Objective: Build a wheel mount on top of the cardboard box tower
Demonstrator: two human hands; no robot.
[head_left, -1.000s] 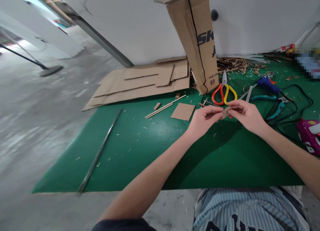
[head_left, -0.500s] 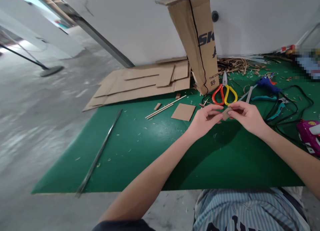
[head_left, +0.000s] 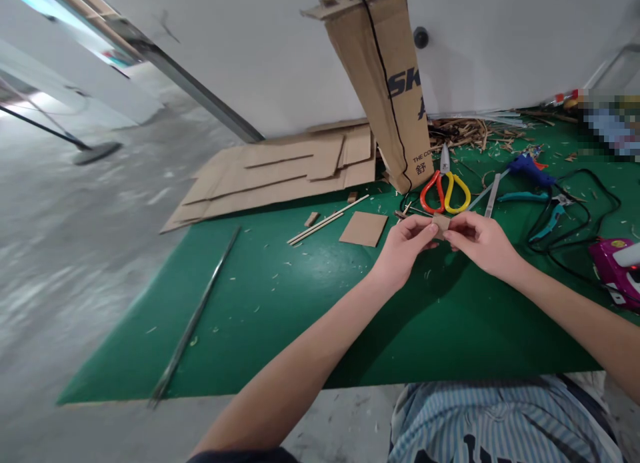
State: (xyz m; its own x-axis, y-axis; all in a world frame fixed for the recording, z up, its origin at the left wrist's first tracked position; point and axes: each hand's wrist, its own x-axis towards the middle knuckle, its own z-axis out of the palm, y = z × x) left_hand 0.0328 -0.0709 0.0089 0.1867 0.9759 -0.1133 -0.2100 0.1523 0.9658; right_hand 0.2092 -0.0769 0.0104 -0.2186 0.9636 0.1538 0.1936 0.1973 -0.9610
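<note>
1. The left hand [head_left: 404, 248] pinches a small brown piece [head_left: 441, 224], which looks like cardboard, between its thumb and fingers.
2. The right hand [head_left: 483, 241] has its fingertips closed narrowly at the other side of this piece, so it is between the two hands, above the table [head_left: 280, 343], nearer to the far edge than to the near edge.
3. Just behind the hands, toward the far edge, lie scissors [head_left: 445, 160] with one red and one yellow handle. A grey strip [head_left: 493, 195] is beside the right hand.
4. To the left of the left hand is a flat cardboard square [head_left: 363, 229]; next come thin sticks [head_left: 316, 228] and two little brown blocks [head_left: 312, 219].
5. Toward the right edge there are a blue glue gun [head_left: 531, 171], pliers [head_left: 549, 223] with teal handles and a purple device [head_left: 609, 263].
6. Along the far edge stand a tall, tilted cardboard box [head_left: 407, 126] and, to its right, a heap of brown scraps [head_left: 463, 133].
7. Cardboard sheets [head_left: 270, 177] cover the far left corner and pass over the left edge.
8. Dark thin rods [head_left: 197, 313] cross the near edge, not far from the near left corner.
</note>
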